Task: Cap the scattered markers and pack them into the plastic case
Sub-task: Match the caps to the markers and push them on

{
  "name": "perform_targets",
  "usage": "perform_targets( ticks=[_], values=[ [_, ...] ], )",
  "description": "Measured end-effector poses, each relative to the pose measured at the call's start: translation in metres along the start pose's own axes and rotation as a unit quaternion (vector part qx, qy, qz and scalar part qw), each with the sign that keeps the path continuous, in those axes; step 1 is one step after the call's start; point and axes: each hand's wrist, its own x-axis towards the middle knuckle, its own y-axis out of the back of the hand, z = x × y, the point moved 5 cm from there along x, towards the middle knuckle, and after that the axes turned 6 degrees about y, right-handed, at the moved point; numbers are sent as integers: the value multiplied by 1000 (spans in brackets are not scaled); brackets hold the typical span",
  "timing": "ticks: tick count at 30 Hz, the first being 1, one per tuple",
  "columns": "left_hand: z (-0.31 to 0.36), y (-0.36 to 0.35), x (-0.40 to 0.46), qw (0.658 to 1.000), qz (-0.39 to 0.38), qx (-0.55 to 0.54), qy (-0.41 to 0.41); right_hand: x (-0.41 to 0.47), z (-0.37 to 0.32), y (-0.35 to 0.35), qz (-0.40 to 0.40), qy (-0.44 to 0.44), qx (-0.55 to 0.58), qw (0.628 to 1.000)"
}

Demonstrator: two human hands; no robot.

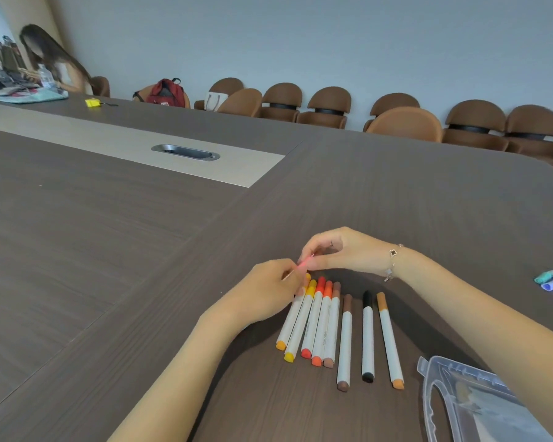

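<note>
Head view: eight capped markers are lined up; a pink marker is pinched by both hands, left hand and right hand; the case is not yet packed.

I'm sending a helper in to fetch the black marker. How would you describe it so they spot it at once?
Start at the clear plastic case at the table's near right corner and look just left of it, to the row of white capped markers. The black marker lies second from the right, apart from its neighbours. It alone has a black cap and end; the brown marker and tan marker flank it.
</note>
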Motion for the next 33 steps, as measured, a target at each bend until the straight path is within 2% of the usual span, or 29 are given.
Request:
perform_targets(
  ticks=[2, 6, 9, 13, 18, 20, 22, 28, 30, 31, 33],
  values=[
    [6, -2, -1, 999, 14, -31, 15, 1, -8, -3, 6, -7, 21, 1000],
    [16, 4, 1, 996, 83, -15, 18, 5, -15, -15, 36, -17, 133, 990],
    [18, 7, 2, 995, 86, -31, 42, 7, -16, -17, 58, -8, 169, 984],
    [16, 7, -3, 995, 85, -43, 41, 9, -17, -14, 75, 0, 145, 987],
    [3, -5, -6, 995, 25, 82, 49, 5, -10, 10, 132, -37, 161, 977],
    [1, -6, -4, 985, 39, 159, 52, 1, -2, 20, 147, -67, 108, 981],
    [0, -8, -1, 981, 46, 181, 56, -3, 4, 22, 151, -84, 66, 983],
    [-8, 27, -6, 982, 140, 109, 65, -8, 7, 18, 157, -96, 33, 982],
    [-23, 48, -6, 974, 176, 114, 85, -9, 7, 18, 162, -98, 33, 981],
    [-33, 56, -6, 969, 178, 133, 109, -9, 6, 17, 163, -99, 31, 981],
    [-54, 60, -4, 958, 134, 183, 173, -8, 6, 17, 164, -100, 31, 981]
  ],
)
